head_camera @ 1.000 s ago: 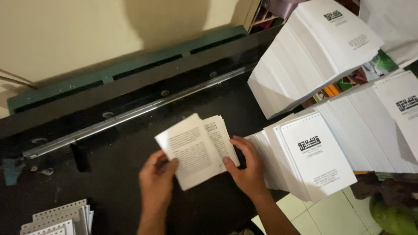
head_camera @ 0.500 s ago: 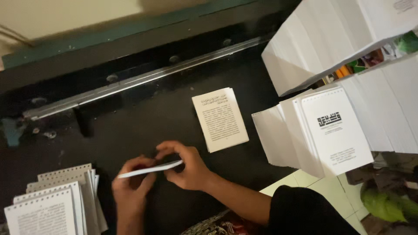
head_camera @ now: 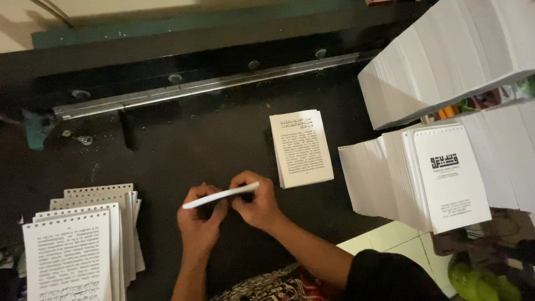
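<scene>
A single head-worn camera looks steeply down over the black counter point(head_camera: 167, 150) — the only view, so nothing is shared with another. It faces forward across the surface toward the metal rail point(head_camera: 206, 85) and green edge point(head_camera: 167, 25) at the top of frame. The view sits close: the left hand point(head_camera: 202, 220) and right hand point(head_camera: 257, 202) fill the lower centre, with paper stacks point(head_camera: 446, 61) cropped at the right and lower left.

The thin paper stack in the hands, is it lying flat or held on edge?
On edge: the thin paper stack shows only its narrow white side, pinched between the left hand and the right hand above the black table.
</scene>
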